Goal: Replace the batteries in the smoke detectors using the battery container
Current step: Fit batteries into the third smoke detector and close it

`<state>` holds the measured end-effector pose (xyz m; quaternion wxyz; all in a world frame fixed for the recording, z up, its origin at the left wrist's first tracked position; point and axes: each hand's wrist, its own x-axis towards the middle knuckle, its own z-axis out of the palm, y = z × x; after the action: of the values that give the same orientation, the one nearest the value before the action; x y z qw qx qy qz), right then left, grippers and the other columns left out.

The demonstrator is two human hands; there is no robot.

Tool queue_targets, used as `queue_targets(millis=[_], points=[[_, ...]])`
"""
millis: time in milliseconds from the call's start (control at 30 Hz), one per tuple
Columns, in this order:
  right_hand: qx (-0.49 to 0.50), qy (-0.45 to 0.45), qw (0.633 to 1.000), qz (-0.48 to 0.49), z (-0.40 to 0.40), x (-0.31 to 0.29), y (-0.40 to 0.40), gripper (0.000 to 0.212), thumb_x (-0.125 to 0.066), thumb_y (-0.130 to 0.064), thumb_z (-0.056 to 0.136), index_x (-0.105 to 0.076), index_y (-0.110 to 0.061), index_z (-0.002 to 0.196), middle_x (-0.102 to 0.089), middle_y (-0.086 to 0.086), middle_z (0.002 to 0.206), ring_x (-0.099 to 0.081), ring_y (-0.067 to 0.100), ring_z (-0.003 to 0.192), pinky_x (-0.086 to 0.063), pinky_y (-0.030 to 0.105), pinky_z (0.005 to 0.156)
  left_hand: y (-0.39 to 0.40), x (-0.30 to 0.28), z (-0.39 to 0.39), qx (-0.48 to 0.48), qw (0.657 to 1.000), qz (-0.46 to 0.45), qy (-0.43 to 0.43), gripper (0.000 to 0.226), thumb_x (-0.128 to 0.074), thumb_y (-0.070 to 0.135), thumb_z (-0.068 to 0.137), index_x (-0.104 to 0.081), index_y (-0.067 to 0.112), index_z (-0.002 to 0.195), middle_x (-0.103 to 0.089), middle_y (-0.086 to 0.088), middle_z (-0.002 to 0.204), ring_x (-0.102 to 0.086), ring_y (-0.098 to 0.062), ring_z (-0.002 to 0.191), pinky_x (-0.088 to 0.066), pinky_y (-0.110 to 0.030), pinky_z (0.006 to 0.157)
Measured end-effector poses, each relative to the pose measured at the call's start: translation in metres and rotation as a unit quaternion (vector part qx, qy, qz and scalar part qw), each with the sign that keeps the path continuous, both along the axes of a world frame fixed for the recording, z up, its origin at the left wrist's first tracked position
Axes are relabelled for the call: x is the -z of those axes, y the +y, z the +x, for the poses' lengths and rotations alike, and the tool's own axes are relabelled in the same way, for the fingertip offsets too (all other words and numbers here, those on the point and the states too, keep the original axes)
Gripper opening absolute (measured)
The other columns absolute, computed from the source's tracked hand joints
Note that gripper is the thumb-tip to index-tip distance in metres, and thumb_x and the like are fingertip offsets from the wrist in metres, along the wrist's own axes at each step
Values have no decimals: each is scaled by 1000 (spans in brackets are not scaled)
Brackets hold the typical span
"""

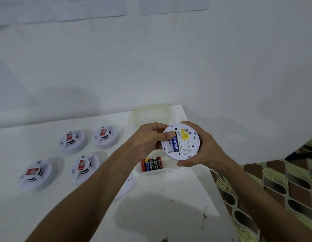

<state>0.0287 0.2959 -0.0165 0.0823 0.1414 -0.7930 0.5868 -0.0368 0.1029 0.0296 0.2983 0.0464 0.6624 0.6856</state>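
Right hand: cups smoke detector underside-up, fingers curled round rim.
Left hand: thumb presses blue battery, fingers curled.

White table carries four smoke detectors, an open battery container, its lid.

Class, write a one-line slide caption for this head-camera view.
Right hand holds an upturned smoke detector while the left hand thumbs a blue battery in its compartment.
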Motion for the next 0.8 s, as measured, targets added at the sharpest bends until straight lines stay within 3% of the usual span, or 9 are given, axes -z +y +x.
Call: queue_targets(millis=[167, 367, 500, 600, 667, 800], points=[[9, 4, 1000, 21, 2, -2, -2, 89, -92, -27, 54, -47, -48, 129, -60, -24, 121, -59, 11, 115, -49, 15, 90, 2, -2, 1, -8, 1000, -14, -4, 29, -73, -4, 77, -65, 0, 105, -73, -14, 94, -71, -24, 78, -60, -35, 69], [8, -12, 1000, -12, 1, 3, 2, 90, -91, -7, 52, -49, -25, 130, -64, -14, 119, -60, 16, 113, -52, 19, 87, 3, -3, 1, 15, 996, -61, 58, 23, -73, 16, 83, -68, 7, 105, -74, -10, 97, -71, -26, 86, -59, -40, 77], [20, -44, 998, -38, 7, 9, 12, 94, -92, -8, 49, -49, -20, 132, -64, -7, 121, -60, 17, 116, -53, 22, 88, 0, 0, 3, -5, 987, -137, 89, 35, -59, 42, 93, -67, 9, 103, -73, -8, 92, -70, -23, 70, -57, -33, 62], [24, -60, 997, -37, 15, 14, 19, 93, -94, -20, 48, -51, -25, 130, -64, -8, 123, -59, 18, 117, -53, 23, 89, -9, 19, 2, 34, 921, -322, 216, 30, -64, 40, 90, -68, 13, 101, -70, -2, 88, -67, -15, 51, -52, -24, 48], [31, -66, 997, -34, 18, 15, 20, 92, -93, -26, 47, -51, -26, 129, -64, -9, 122, -59, 17, 117, -53, 21, 88, -14, 31, 1, 88, 877, -405, 243, 31, -68, 40, 86, -68, 16, 106, -68, 3, 86, -66, -11, 50, -50, -19, 51], [33, -74, 996, -35, 23, 17, 22, 92, -93, -27, 46, -51, -26, 128, -64, -8, 122, -59, 18, 117, -53, 22, 89, -13, 51, -3, 147, 802, -511, 274, 50, -70, 46, 82, -63, 19, 124, -64, -4, 121, -63, -16, 99, -50, -29, 87]])
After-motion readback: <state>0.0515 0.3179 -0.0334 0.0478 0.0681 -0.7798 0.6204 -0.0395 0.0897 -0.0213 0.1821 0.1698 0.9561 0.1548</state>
